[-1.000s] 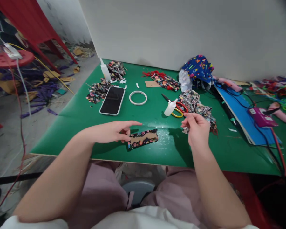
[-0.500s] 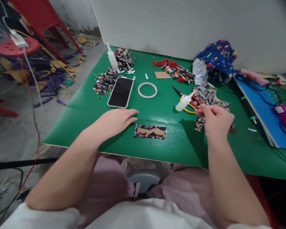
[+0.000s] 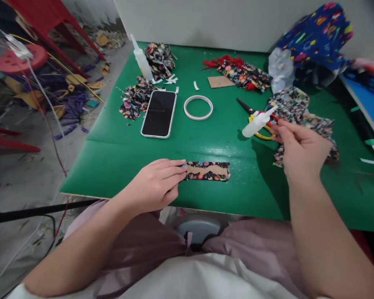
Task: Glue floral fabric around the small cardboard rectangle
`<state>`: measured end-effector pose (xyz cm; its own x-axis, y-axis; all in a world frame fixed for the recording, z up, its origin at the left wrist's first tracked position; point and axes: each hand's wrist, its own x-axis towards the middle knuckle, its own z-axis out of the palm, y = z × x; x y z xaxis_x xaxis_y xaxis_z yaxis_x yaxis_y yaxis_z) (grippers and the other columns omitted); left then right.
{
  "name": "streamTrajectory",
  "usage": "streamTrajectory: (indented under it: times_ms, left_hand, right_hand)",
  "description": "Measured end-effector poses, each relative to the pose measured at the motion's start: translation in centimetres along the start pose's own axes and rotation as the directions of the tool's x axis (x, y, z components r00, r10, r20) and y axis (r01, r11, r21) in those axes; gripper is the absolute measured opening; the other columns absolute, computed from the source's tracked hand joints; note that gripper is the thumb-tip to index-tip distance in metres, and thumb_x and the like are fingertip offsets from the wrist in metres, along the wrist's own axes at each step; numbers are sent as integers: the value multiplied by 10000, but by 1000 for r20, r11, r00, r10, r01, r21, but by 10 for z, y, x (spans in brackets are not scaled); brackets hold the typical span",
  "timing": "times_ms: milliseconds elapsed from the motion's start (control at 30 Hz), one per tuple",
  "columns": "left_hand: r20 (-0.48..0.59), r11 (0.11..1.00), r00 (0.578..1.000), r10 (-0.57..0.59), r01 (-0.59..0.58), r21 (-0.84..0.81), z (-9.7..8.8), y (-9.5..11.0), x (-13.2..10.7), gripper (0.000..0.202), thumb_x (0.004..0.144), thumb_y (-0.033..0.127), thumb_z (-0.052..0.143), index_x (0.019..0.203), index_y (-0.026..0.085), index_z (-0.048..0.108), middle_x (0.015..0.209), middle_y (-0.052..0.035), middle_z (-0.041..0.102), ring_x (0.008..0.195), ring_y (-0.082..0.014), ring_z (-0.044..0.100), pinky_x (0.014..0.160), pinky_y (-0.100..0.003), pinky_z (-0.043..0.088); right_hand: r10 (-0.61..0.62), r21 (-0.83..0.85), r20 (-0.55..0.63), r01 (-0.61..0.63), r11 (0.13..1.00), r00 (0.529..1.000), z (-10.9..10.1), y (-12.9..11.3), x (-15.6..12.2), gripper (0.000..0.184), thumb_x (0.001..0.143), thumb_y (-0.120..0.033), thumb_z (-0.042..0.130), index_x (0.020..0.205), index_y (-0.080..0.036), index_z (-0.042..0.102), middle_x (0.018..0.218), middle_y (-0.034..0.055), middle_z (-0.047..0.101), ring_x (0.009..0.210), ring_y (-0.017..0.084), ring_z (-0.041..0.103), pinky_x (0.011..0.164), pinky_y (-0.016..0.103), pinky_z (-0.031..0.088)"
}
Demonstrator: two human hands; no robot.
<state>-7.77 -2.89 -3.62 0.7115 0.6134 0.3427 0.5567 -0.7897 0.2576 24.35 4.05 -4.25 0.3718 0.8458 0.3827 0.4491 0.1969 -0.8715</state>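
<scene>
My left hand [image 3: 156, 182] lies palm down with its fingers stretched out, fingertips on the left end of a small cardboard strip [image 3: 207, 170] edged with dark floral fabric. Bare brown cardboard shows along the strip's middle. My right hand [image 3: 305, 145] is raised at the right, thumb and fingers pinched together; what they hold, if anything, I cannot make out. Just left of those fingertips, a white glue bottle [image 3: 254, 126] lies tilted over scissors [image 3: 262, 135] with red and yellow handles. Crumpled floral fabric [image 3: 291, 104] lies behind the right hand.
On the green table [image 3: 112, 166] are a phone [image 3: 158, 114], a white tape ring [image 3: 198, 108], an upright glue bottle [image 3: 141, 62], floral scraps [image 3: 134, 99], a cardboard piece [image 3: 220, 82] and a floral strip with red yarn [image 3: 246, 74]. Blue patterned cloth [image 3: 318, 37] sits at back right.
My left hand has moved down and right from beside the phone onto the strip's left end. My right hand stays pinched beside the bottle and scissors. The camera view has shifted.
</scene>
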Motion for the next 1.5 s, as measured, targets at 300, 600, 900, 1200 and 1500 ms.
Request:
streamTrajectory:
  times_ms: [300,600,900,1200,1500]
  left_hand:
    - [225,996,973,44,-26,-82,-10,-5,0,288,793,109,471,1047,102,606,1218,-145,566,1243,-238,430,1006,-393,420]
    - [255,999,966,30,-22,-32,-13,-3,6,242,832,179,451,1016,141,603,1195,-105,595,1205,-212,476,991,-390,411]
    - [214,1000,977,-4,-1,23,-10,3,3,223,831,158,439,962,156,620,1174,-118,599,1148,-202,525,964,-400,418]
    - [172,997,984,-44,33,66,-8,7,-3,249,833,174,472,1030,156,623,1173,-131,572,1200,-243,470,998,-432,417]
    - [217,997,973,-78,73,30,-7,10,1,323,818,278,502,1087,116,579,1149,-124,606,1176,-250,492,1045,-463,359]
  right_hand:
    - [101,87,7,-101,991,995,7,-4,-4,463,835,-491,454,916,-109,703,884,142,705,733,203,684,646,340,566]
    - [26,207,128,-53,977,991,10,10,-3,383,803,-290,568,1179,-221,580,1110,98,648,1042,192,604,919,356,463]
    - [53,141,321,-103,985,946,24,16,2,638,671,-242,691,1259,-252,445,1269,51,542,1156,167,515,1029,395,365]
    - [20,-25,275,-13,1000,961,26,-1,-1,409,708,-314,647,1104,-266,553,1066,40,622,989,201,598,899,407,460]
    - [123,-78,369,-101,992,921,16,-35,-12,367,783,-406,540,1123,-270,573,834,-5,632,490,69,501,476,241,458]
